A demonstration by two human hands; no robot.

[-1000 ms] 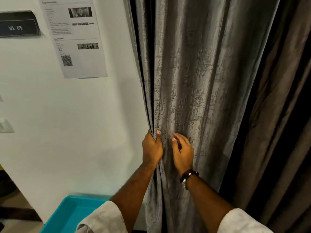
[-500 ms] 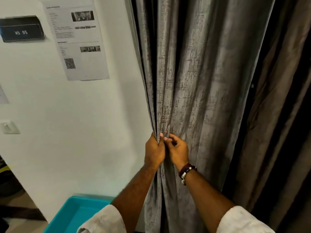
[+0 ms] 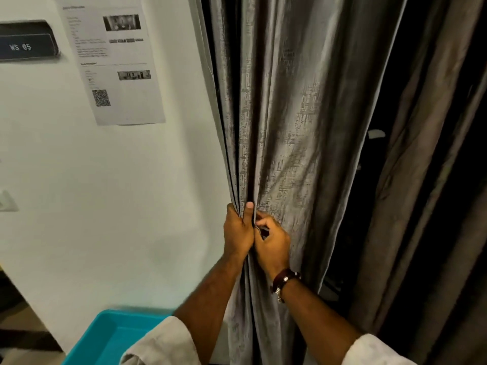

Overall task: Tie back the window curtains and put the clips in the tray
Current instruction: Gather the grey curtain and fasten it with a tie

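1. Both hands meet at the curtain edge: my left hand (image 3: 238, 231) grips the gathered folds, thumb up; my right hand (image 3: 272, 242) pinches something small and hard to make out at the same spot, perhaps a clip.
2. That heavy grey textured fabric curtain (image 3: 284, 122) looks soft, thick and slumping, so I would hold it bunched at the folds.
3. Below left sits the turquoise plastic tray (image 3: 105, 338), against the white wall (image 3: 105, 206).

Bunched folds of the grey textured fabric curtain (image 3: 284, 127) are gripped by the left hand (image 3: 237, 233); the right hand (image 3: 272, 245) pinches beside it, above a turquoise plastic tray (image 3: 105, 338).
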